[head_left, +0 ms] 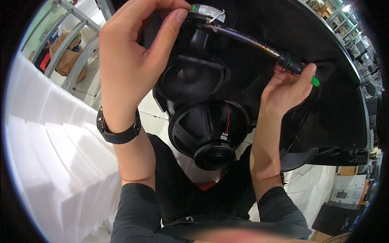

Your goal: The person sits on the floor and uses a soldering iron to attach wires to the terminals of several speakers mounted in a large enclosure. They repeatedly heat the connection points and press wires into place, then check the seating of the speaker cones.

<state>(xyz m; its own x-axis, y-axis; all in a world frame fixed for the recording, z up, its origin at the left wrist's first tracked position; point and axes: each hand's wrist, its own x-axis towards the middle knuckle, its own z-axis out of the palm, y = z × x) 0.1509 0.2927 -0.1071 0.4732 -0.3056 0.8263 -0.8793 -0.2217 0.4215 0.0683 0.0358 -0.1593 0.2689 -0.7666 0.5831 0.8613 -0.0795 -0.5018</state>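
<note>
In my right hand (288, 90) is a soldering iron (248, 41) with a long metal barrel and a black and green handle. Its tip points left and meets a terminal with a short white wire (216, 17). My left hand (127, 52), a black watch on its wrist, has thumb and forefinger closed beside a white and green label (206, 12). Whatever lies between those fingertips is too small to make out. Below them sits a round black speaker (190, 79) in a large black cabinet (259, 22). A second black speaker (182, 125) with a red wire is nearer me.
White foam sheets (60, 154) are stacked along the left. Behind them stands a grey metal rack (75, 44), with a brown bag near it. Cartons (350, 188) and a dark panel lie on the tiled floor at right. The iron's cord hangs beside my right forearm.
</note>
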